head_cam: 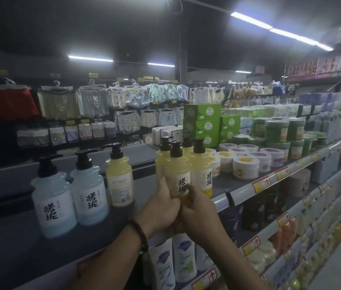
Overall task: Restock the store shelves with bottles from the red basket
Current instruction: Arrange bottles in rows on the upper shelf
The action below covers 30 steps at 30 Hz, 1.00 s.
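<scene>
Placing step: left grip [161,208] and right grip [199,214] both clasp the base of a yellow bottle [178,174] at the top shelf [142,185] front, matching bottles [202,164] just beside at one o'clock. Next, likely: face label forward, let go.

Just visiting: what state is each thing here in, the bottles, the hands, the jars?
front yellow bottle, upright, pump on, held low by both hands; base hidden.
left hand, curled round that bottle.
right hand, curled round it too.
near blue bottle, upright, label forward.
far blue bottle, upright, label forward.
lone yellow bottle, upright, back label facing out.
white jars, lidded, in rows.
</scene>
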Motion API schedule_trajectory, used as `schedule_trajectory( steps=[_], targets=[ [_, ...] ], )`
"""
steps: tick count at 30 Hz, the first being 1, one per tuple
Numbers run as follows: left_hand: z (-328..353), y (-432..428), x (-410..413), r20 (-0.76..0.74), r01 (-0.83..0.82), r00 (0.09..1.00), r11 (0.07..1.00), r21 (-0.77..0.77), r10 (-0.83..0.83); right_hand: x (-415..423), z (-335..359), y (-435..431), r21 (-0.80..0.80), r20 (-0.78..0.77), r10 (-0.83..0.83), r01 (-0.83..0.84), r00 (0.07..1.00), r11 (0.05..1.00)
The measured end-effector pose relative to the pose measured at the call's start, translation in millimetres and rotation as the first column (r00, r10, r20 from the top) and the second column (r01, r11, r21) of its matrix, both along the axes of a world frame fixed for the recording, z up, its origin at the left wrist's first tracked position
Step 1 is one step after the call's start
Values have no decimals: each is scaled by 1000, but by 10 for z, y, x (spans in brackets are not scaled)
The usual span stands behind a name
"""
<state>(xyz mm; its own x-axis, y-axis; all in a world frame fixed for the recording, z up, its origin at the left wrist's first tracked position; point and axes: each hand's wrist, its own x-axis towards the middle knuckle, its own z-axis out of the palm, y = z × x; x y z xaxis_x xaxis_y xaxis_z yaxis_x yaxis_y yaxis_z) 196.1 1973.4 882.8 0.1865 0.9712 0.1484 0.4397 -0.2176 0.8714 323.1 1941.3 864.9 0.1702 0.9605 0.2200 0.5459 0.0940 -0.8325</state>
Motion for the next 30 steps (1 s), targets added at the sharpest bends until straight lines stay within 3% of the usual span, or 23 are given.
schedule_trajectory(
  steps=[9, 15, 21, 30],
  targets=[
    [22, -45, -22, 55, -16, 998, 1000, -27, 18, -39, -27, 15, -8, 5, 3, -3, 1000, 1000],
    [75, -215, -140, 28, -133, 991, 990, 40, 132, -107, -50, -20, 246, -27, -38, 44, 999, 968],
    [22, -289, -347, -5, -299, 953, 946, 127, 302, -262, 30, 31, 272, -32, 133, -119, 991, 955],
    [19, -365, -552, 116, -334, 939, 939, 85, 324, -567, 115, 378, 161, -111, 341, -322, 934, 933]
  ],
)
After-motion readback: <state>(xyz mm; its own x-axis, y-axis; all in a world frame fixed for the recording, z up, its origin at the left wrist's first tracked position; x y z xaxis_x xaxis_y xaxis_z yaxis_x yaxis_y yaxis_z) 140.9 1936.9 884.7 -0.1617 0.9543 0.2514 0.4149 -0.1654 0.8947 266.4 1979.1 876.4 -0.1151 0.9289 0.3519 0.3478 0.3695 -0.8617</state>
